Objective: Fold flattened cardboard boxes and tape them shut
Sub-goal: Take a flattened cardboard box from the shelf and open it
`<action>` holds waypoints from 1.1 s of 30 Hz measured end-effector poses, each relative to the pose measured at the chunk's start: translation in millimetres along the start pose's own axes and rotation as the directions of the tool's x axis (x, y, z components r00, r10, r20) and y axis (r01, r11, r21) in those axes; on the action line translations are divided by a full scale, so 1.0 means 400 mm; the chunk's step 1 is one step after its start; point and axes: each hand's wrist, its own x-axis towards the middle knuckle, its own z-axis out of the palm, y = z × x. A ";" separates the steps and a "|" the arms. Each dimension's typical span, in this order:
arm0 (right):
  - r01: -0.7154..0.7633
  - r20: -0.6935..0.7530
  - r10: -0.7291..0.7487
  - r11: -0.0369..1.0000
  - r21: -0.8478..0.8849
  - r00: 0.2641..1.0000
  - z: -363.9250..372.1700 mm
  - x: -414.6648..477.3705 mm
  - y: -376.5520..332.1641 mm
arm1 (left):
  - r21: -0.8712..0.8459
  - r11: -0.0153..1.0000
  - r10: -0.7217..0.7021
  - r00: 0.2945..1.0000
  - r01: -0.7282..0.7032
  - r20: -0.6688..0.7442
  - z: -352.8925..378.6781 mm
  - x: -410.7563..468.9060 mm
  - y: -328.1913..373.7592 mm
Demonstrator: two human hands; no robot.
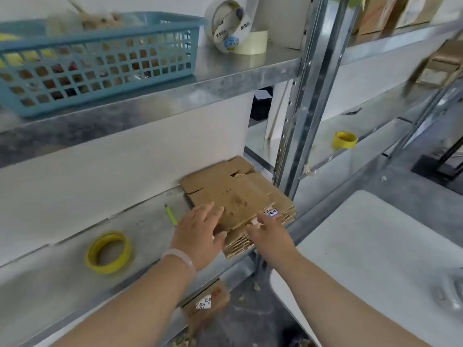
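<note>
On the shelf, left hand and right hand lay flat-fingered on flattened boxes. Tape above read "M&G".

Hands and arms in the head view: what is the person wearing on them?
No sleeves and no gloves on either arm. The left hand has a pale, milky bangle round its wrist; the right hand and its wrist show nothing worn. Too blurred to tell rings.
</note>
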 end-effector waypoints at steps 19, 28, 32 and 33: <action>-0.378 0.063 0.467 0.621 0.687 0.882 0.047 0.238 -0.010 | -0.278 0.960 0.012 0.994 0.019 0.110 0.082 0.116 -0.091; -0.097 -0.140 0.183 0.877 0.470 0.973 0.007 0.179 -0.064 | -0.391 0.916 -0.118 0.992 0.093 -0.040 -0.021 0.114 -0.144; 0.019 -0.143 0.017 0.969 0.245 0.990 0.001 0.142 -0.053 | -0.466 0.845 -0.350 0.930 0.262 -0.112 -0.053 0.109 -0.212; 0.049 -0.114 -0.026 0.976 0.210 0.993 0.004 0.135 -0.054 | -0.511 0.803 -0.420 0.900 0.308 -0.116 -0.058 0.099 -0.235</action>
